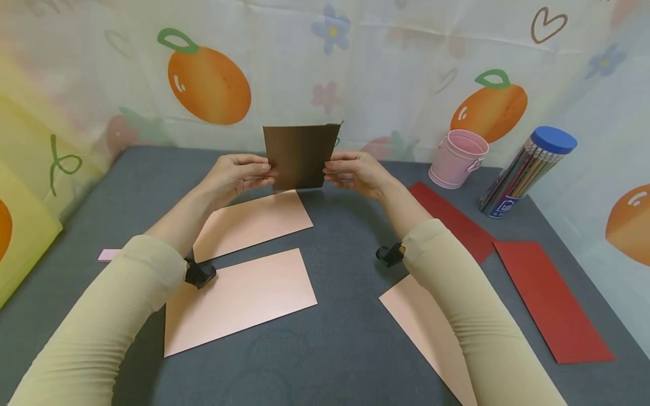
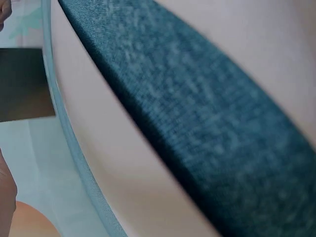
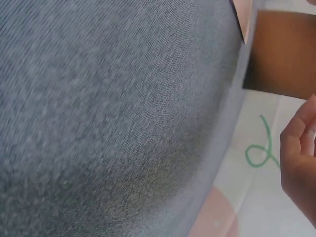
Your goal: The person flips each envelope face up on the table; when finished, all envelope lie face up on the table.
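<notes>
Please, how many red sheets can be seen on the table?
2. One red sheet lies at the far right; another red sheet lies farther back, near the pink bucket, partly covered by the right sleeve. More may be hidden.

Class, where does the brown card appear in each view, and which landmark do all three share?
Head: brown card, upper middle, held between left hand and right hand.
Left wrist: brown card, cut off at left edge, above middle.
Right wrist: brown card, cut off at right edge, upper half.
Shared landmark: tabletop.
</notes>
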The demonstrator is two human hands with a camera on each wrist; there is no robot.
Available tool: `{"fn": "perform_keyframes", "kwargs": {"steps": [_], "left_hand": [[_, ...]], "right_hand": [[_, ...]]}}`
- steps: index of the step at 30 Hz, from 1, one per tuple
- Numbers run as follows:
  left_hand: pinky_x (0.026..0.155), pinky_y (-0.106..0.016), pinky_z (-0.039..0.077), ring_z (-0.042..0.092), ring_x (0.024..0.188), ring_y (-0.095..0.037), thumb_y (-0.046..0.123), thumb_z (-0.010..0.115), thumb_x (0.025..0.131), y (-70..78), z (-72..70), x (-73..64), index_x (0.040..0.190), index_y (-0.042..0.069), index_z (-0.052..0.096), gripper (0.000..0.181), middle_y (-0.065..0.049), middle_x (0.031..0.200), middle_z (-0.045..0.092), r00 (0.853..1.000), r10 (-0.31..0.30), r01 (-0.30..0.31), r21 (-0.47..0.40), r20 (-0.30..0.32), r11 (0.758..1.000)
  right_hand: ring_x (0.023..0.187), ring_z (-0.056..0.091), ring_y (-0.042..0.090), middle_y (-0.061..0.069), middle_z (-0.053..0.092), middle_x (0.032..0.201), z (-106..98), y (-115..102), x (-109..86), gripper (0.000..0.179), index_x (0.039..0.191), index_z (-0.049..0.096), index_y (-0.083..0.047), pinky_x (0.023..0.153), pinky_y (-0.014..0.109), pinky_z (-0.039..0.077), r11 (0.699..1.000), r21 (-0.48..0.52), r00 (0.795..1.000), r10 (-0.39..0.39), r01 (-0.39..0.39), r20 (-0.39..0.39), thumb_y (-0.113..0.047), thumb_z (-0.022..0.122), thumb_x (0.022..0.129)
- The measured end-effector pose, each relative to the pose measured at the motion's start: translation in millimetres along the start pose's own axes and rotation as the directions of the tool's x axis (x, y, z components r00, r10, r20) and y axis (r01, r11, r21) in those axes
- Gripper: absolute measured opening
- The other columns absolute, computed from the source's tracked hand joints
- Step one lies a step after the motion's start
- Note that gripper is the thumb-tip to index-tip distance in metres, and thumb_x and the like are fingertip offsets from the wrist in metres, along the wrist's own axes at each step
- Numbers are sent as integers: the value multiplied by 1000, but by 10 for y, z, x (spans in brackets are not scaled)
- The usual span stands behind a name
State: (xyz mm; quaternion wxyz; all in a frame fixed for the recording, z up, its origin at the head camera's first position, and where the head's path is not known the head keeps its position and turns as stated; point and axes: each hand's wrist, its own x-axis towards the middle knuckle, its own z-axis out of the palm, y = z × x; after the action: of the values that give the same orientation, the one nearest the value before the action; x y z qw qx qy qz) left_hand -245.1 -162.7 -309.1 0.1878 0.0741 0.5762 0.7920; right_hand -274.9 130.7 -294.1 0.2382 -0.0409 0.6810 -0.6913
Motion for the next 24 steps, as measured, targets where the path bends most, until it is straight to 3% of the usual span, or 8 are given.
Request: {"fn": "perform_keyframes", "kwargs": {"steps": [3, 6, 10, 14, 17, 19, 22, 24], "left_hand": [[78, -24, 61, 76, 84, -16, 4, 62, 95, 3, 1, -4, 93, 6, 77, 15, -5, 91, 78, 1000, -4, 4, 8, 6, 1000], [74, -22, 61, 74, 78, -13, 5, 64, 94, -15, 14, 11, 91, 8, 78, 14, -2, 88, 77, 999, -10, 13, 75, -33, 997], [72, -20, 60, 72, 74, -11, 2, 68, 91, -45, 38, 30, 93, 4, 68, 3, -1, 84, 74, 995, -42, 58, 178, -94, 982], [74, -20, 60, 73, 74, -10, -1, 65, 92, -53, 48, 31, 121, 1, 40, 38, -1, 86, 72, 987, -112, 135, 218, -113, 966], [75, -20, 61, 74, 74, -11, -3, 62, 93, -57, 42, 22, 146, -2, 18, 69, -1, 87, 73, 982, -175, 187, 202, -74, 961], [77, -22, 61, 75, 74, -13, -2, 60, 94, -62, 32, 19, 151, -5, 7, 78, -2, 86, 73, 979, -201, 204, 197, -39, 959], [79, -23, 61, 74, 75, -13, 4, 56, 98, -63, 10, 19, 148, -5, 15, 65, -1, 87, 71, 981, -191, 195, 208, -37, 959], [78, -22, 61, 72, 76, -11, 9, 56, 99, -55, -8, 18, 141, -3, 26, 53, 0, 90, 68, 983, -165, 179, 210, -79, 961]], "right_hand": [[92, 71, 11, -2, 74, 103, -37, 8, -12, 16, 110, 69, -11, 91, 31, 53, 1000, -24, 1000, 6, -5, 29, -8, 58, 98], [96, 69, 11, -1, 69, 120, -58, 22, -15, 24, 118, 69, -9, 100, 36, 50, 999, -53, 999, 13, -11, 44, -6, 57, 98], [94, 70, 13, 1, 67, 121, -61, 45, -3, 30, 125, 66, -5, 98, 35, 53, 998, -55, 999, 31, -29, 44, -5, 58, 97], [89, 71, 11, -2, 70, 109, -59, 62, 6, 36, 130, 63, -6, 83, 27, 57, 996, -73, 998, 50, -47, 42, -2, 61, 94], [88, 70, 9, -3, 67, 111, -60, 75, 8, 44, 136, 58, -7, 78, 24, 56, 993, -106, 997, 60, -54, 55, 3, 61, 93], [90, 68, 9, -1, 64, 117, -63, 82, 6, 47, 138, 56, -6, 79, 23, 55, 992, -117, 996, 61, -52, 67, 6, 60, 93], [96, 66, 9, 2, 60, 129, -65, 85, -2, 48, 140, 54, -7, 83, 23, 54, 989, -137, 995, 62, -51, 83, 7, 58, 93], [100, 64, 10, 4, 58, 133, -73, 87, -7, 48, 140, 53, -7, 86, 23, 53, 987, -152, 994, 63, -49, 87, 6, 57, 94]]}}
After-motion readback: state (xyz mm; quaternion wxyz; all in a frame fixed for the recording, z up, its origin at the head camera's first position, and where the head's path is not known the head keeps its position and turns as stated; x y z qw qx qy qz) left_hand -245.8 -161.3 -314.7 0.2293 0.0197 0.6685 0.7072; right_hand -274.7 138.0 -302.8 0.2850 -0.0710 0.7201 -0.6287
